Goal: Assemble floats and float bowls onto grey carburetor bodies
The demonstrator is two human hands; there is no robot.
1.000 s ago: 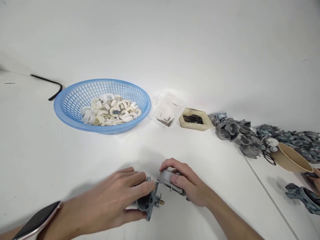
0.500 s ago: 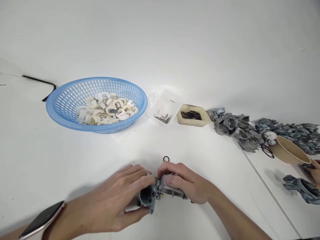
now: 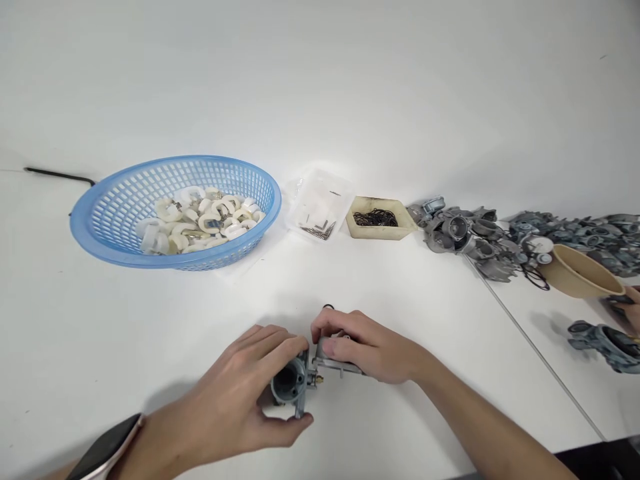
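L hand (image 3: 250,393) grasping grey carb body (image 3: 287,383), near ctr of table; bore faces near side, brass tip (image 3: 319,379) pokes R. R hand (image 3: 367,347) gripping metal cover (image 3: 334,365) btwn thumb & fingers, just R of body; contact btwn the two: can't tell. Black ring (image 3: 328,306) on table, far side of R hand, partly hidden. Far L: blue basket (image 3: 80,233) w/ white pcs (image 3: 197,220). Then L to R: clear tray (image 3: 325,200) w/ pins, cream box (image 3: 373,232) w/ black rings, carb pile (image 3: 457,230), tan tub (image 3: 570,273). Co-worker's hand (image 3: 634,310) at R edge.
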